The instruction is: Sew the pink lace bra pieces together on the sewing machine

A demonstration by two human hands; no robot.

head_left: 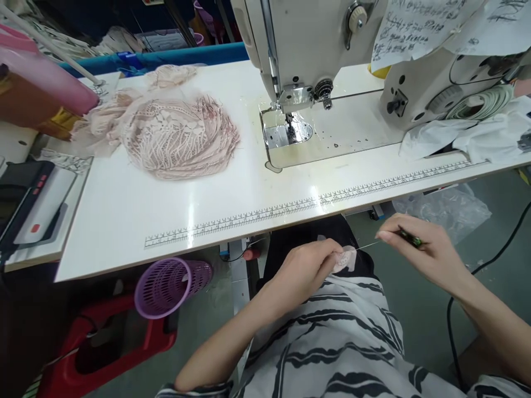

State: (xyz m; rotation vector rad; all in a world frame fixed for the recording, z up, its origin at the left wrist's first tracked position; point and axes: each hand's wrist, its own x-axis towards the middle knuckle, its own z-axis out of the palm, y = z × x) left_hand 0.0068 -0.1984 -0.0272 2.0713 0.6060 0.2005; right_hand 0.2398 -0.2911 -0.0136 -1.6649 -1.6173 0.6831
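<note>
Over my lap, my left hand (309, 262) pinches a small piece of pale pink lace (345, 260) between thumb and fingers. A thin thread (367, 245) stretches from the lace to the fingertips of my right hand (423, 249), which is held off to the right. Tucked in that same closed hand is a small green-and-black tool (410, 238) that looks like thread snips; its blades are mostly hidden. The hands are apart, both in front of the table edge.
A white sewing machine (315, 50) stands on the white table (124, 221), which has a printed ruler (265, 213) along its front. Bunched pink lace (182, 138) lies left of the needle. White cloth (489, 130) sits at right. Below are a purple basket (164, 287) and a red stool (108, 348).
</note>
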